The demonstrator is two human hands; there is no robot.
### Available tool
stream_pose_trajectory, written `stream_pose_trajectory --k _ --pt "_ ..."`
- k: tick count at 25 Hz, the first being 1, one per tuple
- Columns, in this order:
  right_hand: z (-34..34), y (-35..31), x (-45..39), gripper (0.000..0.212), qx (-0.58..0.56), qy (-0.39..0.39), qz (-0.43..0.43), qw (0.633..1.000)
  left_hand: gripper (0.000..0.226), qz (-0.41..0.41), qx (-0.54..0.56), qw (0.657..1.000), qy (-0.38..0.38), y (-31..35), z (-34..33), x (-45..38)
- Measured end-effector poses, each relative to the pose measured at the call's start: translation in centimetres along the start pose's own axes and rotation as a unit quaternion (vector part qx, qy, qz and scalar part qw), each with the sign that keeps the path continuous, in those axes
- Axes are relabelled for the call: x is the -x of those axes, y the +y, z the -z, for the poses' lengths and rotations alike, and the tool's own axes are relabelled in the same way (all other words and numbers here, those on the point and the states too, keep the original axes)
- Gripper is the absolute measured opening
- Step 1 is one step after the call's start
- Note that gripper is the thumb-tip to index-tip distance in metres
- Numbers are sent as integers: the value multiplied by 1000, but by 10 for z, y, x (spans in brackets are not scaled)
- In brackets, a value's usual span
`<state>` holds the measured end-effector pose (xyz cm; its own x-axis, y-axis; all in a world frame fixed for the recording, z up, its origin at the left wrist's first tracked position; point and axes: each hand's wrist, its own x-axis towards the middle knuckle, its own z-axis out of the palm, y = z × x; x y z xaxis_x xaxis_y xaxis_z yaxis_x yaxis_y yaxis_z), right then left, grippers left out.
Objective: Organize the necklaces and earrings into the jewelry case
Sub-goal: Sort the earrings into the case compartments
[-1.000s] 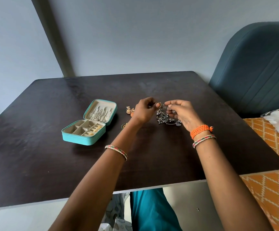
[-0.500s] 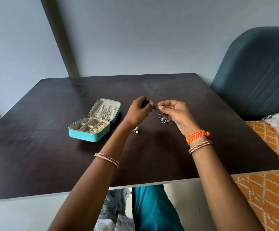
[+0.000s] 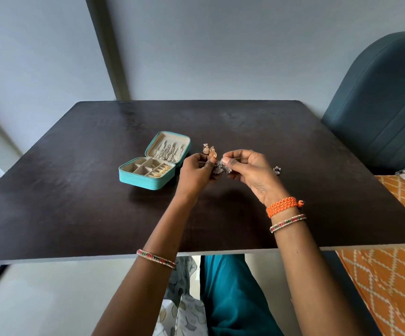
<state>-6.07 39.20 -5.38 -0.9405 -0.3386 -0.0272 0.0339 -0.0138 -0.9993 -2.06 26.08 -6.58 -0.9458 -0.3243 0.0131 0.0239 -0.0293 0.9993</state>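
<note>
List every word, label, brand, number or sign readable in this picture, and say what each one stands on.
None can be read.
The open teal jewelry case shows no brand or label on its outside or lining.
The dark table, the wall and the blue chair carry no text.
The silver jewelry pinched between the left hand and right hand is too small to show any markings.

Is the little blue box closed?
No, the teal jewelry case lies open on the table, its lid tipped back with chains hanging inside.

Silver necklace bunched beside open teal jewelry case.
</note>
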Motion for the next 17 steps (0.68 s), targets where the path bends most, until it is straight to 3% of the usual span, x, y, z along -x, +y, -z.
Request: stream_pose_trajectory --k 7,12,17 --pt "-19 8 13 12 46 -17 -12 999 8 32 34 998 -53 -5 25 30" --pt "-21 11 21 13 101 -79 -15 992 4 48 -70 994 -69 2 52 39" --pt "-16 7 20 21 198 -232 -24 952 13 70 -242 958 -137 21 72 40"
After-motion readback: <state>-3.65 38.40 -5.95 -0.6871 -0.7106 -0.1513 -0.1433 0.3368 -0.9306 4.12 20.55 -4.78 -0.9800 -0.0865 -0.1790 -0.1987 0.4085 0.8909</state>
